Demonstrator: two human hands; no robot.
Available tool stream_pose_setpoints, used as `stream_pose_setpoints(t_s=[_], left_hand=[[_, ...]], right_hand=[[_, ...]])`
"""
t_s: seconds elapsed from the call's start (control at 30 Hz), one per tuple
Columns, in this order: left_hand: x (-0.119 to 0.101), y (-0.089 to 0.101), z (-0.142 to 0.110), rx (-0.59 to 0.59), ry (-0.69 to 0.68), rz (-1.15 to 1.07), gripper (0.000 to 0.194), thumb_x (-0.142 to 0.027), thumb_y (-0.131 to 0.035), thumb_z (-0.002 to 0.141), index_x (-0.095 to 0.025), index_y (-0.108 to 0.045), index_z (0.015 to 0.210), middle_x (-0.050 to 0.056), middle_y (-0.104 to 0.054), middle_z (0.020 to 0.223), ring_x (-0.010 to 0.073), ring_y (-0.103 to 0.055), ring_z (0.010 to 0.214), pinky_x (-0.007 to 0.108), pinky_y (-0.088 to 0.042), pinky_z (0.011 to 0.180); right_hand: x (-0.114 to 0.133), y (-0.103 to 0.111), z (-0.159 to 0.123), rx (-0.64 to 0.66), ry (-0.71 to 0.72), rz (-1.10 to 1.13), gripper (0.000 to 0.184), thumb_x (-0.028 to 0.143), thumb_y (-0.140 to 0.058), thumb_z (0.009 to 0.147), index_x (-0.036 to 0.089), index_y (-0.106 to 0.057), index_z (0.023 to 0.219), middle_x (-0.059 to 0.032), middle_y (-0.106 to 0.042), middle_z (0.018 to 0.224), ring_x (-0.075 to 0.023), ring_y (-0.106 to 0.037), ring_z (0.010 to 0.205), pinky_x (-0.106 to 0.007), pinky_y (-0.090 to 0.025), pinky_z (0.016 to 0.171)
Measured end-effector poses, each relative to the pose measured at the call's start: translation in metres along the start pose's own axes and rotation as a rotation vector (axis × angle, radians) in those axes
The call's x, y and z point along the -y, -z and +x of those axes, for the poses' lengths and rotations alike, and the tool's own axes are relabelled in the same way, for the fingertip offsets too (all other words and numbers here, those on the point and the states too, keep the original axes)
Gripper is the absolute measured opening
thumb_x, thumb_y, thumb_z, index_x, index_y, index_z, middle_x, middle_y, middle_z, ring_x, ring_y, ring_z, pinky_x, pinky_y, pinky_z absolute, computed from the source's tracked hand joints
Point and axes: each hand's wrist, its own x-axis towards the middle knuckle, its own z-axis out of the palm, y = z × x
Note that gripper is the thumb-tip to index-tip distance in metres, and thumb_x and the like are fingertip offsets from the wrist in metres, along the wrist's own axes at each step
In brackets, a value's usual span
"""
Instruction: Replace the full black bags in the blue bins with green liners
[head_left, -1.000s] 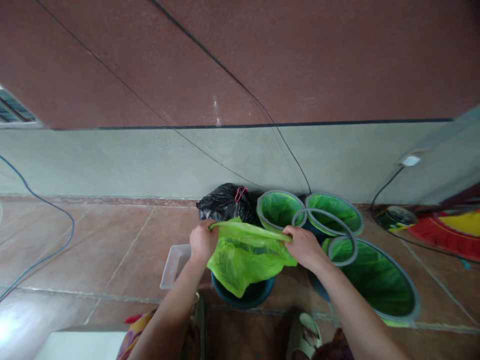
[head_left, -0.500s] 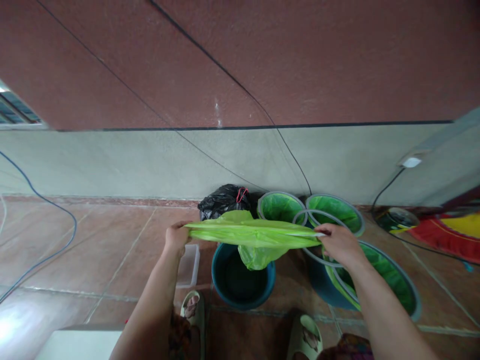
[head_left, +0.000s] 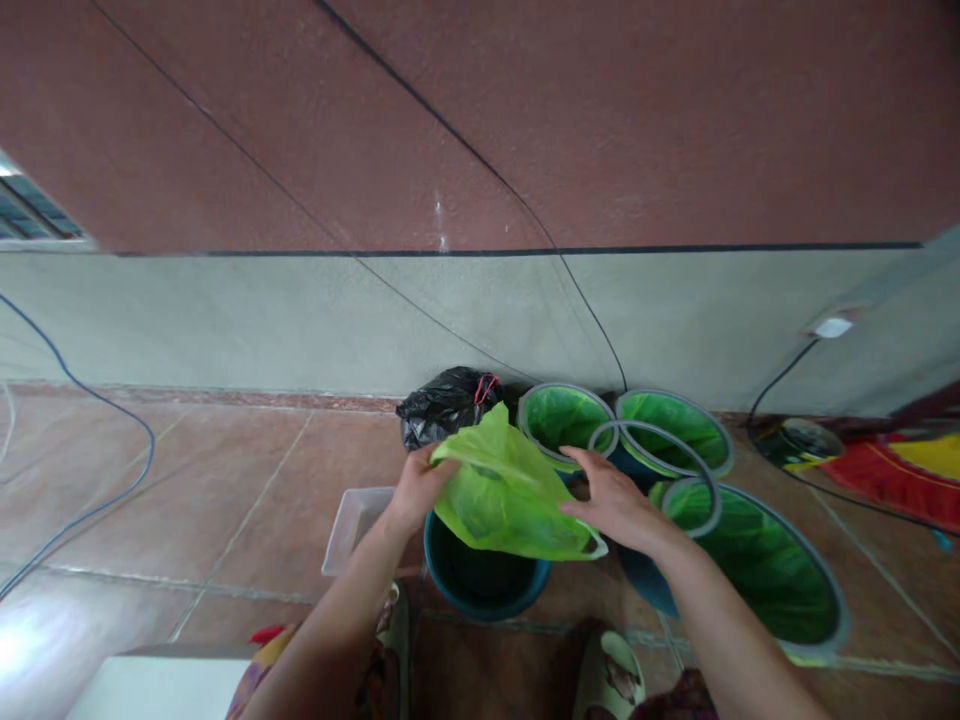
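A bright green plastic bag point(head_left: 502, 490) hangs from my left hand point(head_left: 421, 485), whose fingers pinch its upper left edge. My right hand point(head_left: 615, 500) is beside the bag's right side, thumb and fingers apart, with the white drawstring loop point(head_left: 596, 547) hanging just below. Beneath the bag stands a teal bin point(head_left: 487, 600) with a dark inside, partly covered by it. Several other bins stand on the right, lined with green bags: one at the back point(head_left: 566, 388), one beside it point(head_left: 720, 425), and a larger one point(head_left: 836, 590) nearer me. A loose grey ring point(head_left: 712, 480) rests across them.
A knotted black garbage bag point(head_left: 442, 405) leans by the wall behind the bin. A clear plastic container point(head_left: 352, 520) sits left of it. A blue hose point(head_left: 146, 450) curves over the tiles at left. Black cable point(head_left: 780, 375) and red cloth point(head_left: 885, 480) lie at far right.
The bag was stretched taut sideways between both hands. Now my hands are closer together, the right has let go of its edge, and the bag hangs wider open from the left.
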Motion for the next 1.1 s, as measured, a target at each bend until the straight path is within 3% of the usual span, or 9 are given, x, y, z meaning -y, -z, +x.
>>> stream_pose_setpoints(t_s=[0.13, 0.23, 0.43, 0.5, 0.6, 0.7, 0.83, 0.97, 1.1], left_hand=[[0.0, -0.027, -0.012, 0.334, 0.008, -0.083, 0.032, -0.033, -0.073, 0.066, -0.013, -0.07, 0.091, 0.002, -0.068, 0.074, 0.0125, -0.058, 0.061, 0.022, -0.047, 0.058], [0.0, -0.025, -0.01, 0.374, -0.03, -0.085, 0.035, -0.033, -0.075, 0.065, -0.013, -0.07, 0.094, 0.003, -0.069, 0.082, 0.0125, -0.059, 0.067, 0.022, -0.047, 0.064], [-0.004, 0.01, 0.001, 0.327, -0.044, 0.106, 0.043, -0.025, -0.074, 0.065, -0.013, -0.067, 0.105, 0.003, -0.068, 0.079, 0.0121, -0.059, 0.067, 0.02, -0.043, 0.059], [-0.003, 0.021, 0.004, 0.312, -0.044, 0.131, 0.042, -0.025, -0.072, 0.065, -0.013, -0.066, 0.105, 0.004, -0.069, 0.081, 0.0135, -0.061, 0.068, 0.022, -0.044, 0.06], [0.001, 0.036, 0.011, 0.189, -0.073, 0.243, 0.038, -0.025, -0.069, 0.065, -0.014, -0.067, 0.101, 0.002, -0.067, 0.073, 0.0131, -0.059, 0.062, 0.022, -0.043, 0.057], [0.005, 0.047, 0.017, -0.127, -0.1, 0.539, 0.034, -0.021, -0.064, 0.065, -0.015, -0.07, 0.097, 0.001, -0.064, 0.067, 0.0146, -0.058, 0.059, 0.023, -0.042, 0.056], [-0.001, 0.054, 0.018, -0.486, -0.057, 0.914, 0.039, -0.013, -0.055, 0.066, -0.016, -0.069, 0.103, 0.006, -0.068, 0.081, 0.0213, -0.064, 0.073, 0.027, -0.045, 0.065], [-0.011, 0.06, 0.016, -0.599, -0.014, 0.978, 0.048, -0.01, -0.052, 0.067, -0.017, -0.065, 0.112, 0.009, -0.07, 0.097, 0.0257, -0.066, 0.088, 0.03, -0.047, 0.073], [-0.009, 0.067, 0.017, -0.595, -0.039, 0.892, 0.052, -0.008, -0.049, 0.068, -0.017, -0.063, 0.118, 0.01, -0.069, 0.106, 0.0266, -0.065, 0.098, 0.032, -0.049, 0.081]], right_hand=[[0.042, -0.024, 0.007, 0.032, 0.162, 0.127, 0.062, 0.027, -0.065, 0.072, 0.016, -0.051, 0.131, -0.0141, -0.059, 0.13, -0.0255, -0.055, 0.119, -0.038, -0.04, 0.099], [0.047, -0.03, 0.012, 0.076, 0.103, 0.044, 0.027, 0.019, -0.055, 0.076, 0.016, -0.068, 0.099, -0.0105, -0.072, 0.094, -0.0247, -0.065, 0.095, -0.033, -0.045, 0.084], [-0.009, 0.014, 0.017, -0.405, -0.179, -0.051, 0.042, 0.01, -0.045, 0.069, 0.022, -0.07, 0.1, -0.0053, -0.073, 0.089, -0.0224, -0.064, 0.084, -0.03, -0.045, 0.076], [-0.029, 0.029, 0.014, -0.467, -0.302, -0.11, 0.041, 0.014, -0.045, 0.071, 0.021, -0.07, 0.103, -0.007, -0.073, 0.088, -0.0232, -0.065, 0.082, -0.03, -0.045, 0.071], [-0.046, 0.039, 0.008, -0.449, -0.357, -0.205, 0.039, 0.018, -0.042, 0.077, 0.019, -0.07, 0.103, -0.0095, -0.073, 0.087, -0.0237, -0.065, 0.08, -0.03, -0.044, 0.067], [-0.054, 0.039, 0.004, -0.431, -0.344, -0.249, 0.039, 0.017, -0.04, 0.077, 0.019, -0.071, 0.102, -0.0105, -0.072, 0.084, -0.0238, -0.065, 0.08, -0.03, -0.044, 0.068], [-0.063, 0.039, 0.004, -0.47, -0.358, -0.202, 0.042, 0.016, -0.045, 0.073, 0.019, -0.071, 0.105, -0.0095, -0.072, 0.079, -0.0242, -0.065, 0.077, -0.031, -0.045, 0.068], [-0.065, 0.038, 0.005, -0.384, -0.387, -0.221, 0.046, 0.015, -0.045, 0.071, 0.019, -0.069, 0.11, -0.01, -0.073, 0.088, -0.0256, -0.066, 0.082, -0.033, -0.047, 0.072], [-0.063, 0.031, 0.006, -0.307, -0.362, -0.242, 0.057, 0.01, -0.045, 0.07, 0.015, -0.061, 0.124, -0.015, -0.068, 0.11, -0.0275, -0.065, 0.095, -0.036, -0.048, 0.082]])
